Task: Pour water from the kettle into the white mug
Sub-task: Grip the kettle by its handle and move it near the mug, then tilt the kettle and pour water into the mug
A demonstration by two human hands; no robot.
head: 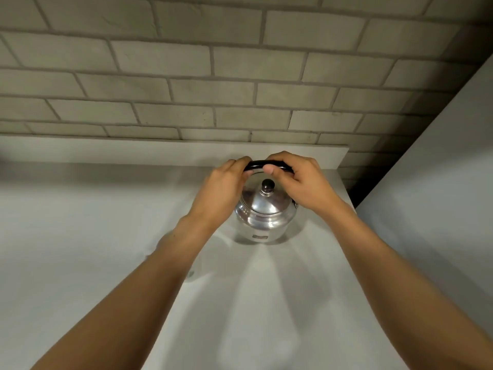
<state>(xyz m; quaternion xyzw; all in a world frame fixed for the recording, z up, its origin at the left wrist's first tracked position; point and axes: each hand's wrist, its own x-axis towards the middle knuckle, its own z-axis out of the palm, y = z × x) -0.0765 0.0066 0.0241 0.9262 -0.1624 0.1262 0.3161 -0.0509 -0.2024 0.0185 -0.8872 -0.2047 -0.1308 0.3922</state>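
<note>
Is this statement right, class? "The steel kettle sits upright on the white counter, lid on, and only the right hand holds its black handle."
Not quite. In the head view both hands hold the black handle: the left hand and the right hand. The rest stands: the steel kettle sits upright on the white counter, lid on.

Pale brick wall (186, 76); white counter (80, 236); grey panel (440, 182) at right.

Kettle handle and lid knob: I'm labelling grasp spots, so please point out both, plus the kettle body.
kettle handle (257, 164), head view, bare black stretch between the hands.
lid knob (267, 185), head view, dark round top.
kettle body (262, 222), head view, shiny front wall.
</note>
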